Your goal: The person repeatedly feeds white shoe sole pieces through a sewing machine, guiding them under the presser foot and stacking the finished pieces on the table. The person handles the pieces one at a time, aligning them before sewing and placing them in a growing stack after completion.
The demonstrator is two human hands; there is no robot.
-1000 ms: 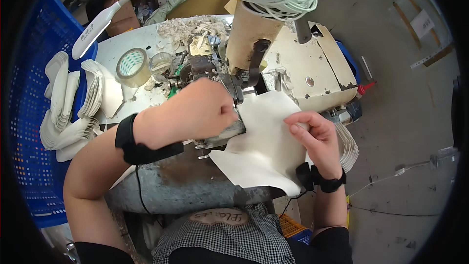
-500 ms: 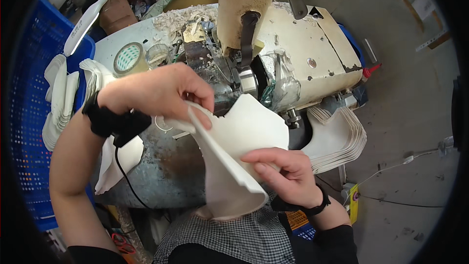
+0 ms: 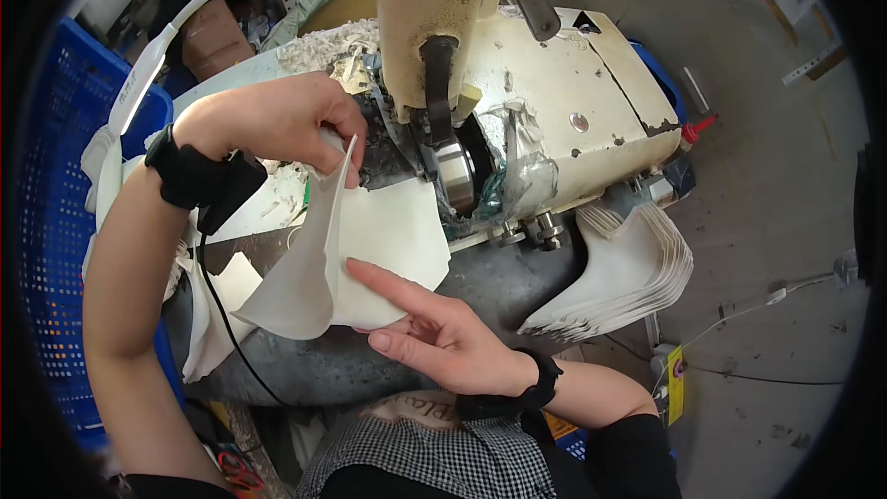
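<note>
A creamy white, leather-like panel (image 3: pixel 393 226) is held folded in front of the worn cream machine (image 3: pixel 554 97). Its far part lies flat beside the shiny metal wheel (image 3: pixel 455 176), while the left flap stands up. My left hand (image 3: pixel 282 120) pinches the top corner of that flap between thumb and fingers. My right hand (image 3: pixel 453 337) has its index finger laid on top of the panel and other fingers under its near edge, with the thumb apart. To the right, a neat stack of similar panels (image 3: pixel 619 277) rests against the machine. Another white panel (image 3: pixel 222 310) lies below my left forearm.
A blue perforated basket (image 3: pixel 55 240) stands at the left, with white pieces at its near side. Pale scraps (image 3: pixel 328 48) heap behind the machine. A white lamp (image 3: pixel 139 83) reaches over from the upper left. A black cable (image 3: pixel 231 328) hangs from my left wrist.
Both hands have moved left with the panel, and its far part now lies flat near the wheel. My right hand has slid along under the panel's near edge.
</note>
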